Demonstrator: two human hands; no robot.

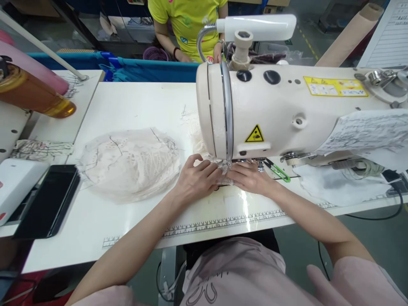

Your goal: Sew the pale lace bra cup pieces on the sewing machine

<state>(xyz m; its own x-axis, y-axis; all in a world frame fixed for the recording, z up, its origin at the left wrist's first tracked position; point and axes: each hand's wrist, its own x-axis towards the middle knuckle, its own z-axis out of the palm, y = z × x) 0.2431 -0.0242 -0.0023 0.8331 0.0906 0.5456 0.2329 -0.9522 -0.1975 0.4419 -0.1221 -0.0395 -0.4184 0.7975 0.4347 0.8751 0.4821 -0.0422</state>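
A cream sewing machine (pixel 274 110) stands over the white table, its head above both of my hands. My left hand (pixel 199 176) is closed at the front of the needle area, fingers bent onto a strip of white lace fabric (pixel 226 180). From the right, my right hand (pixel 250 176) presses the same lace, its fingers close together beside the left fingertips. The needle and the exact stitching spot are hidden by the machine head and my fingers. More cream lace (pixel 191 125) lies behind the head. Left of my hands rests a pile of sheer white lace (pixel 130 163) with loose dark threads.
Green thread snips (pixel 278 171) lie right of my right hand. A black phone (pixel 49 199), a white device (pixel 19 182) and an amber bottle (pixel 38 91) occupy the left side. White cloth (pixel 341 187) lies at right. A co-worker in a yellow shirt (pixel 188 29) sits opposite.
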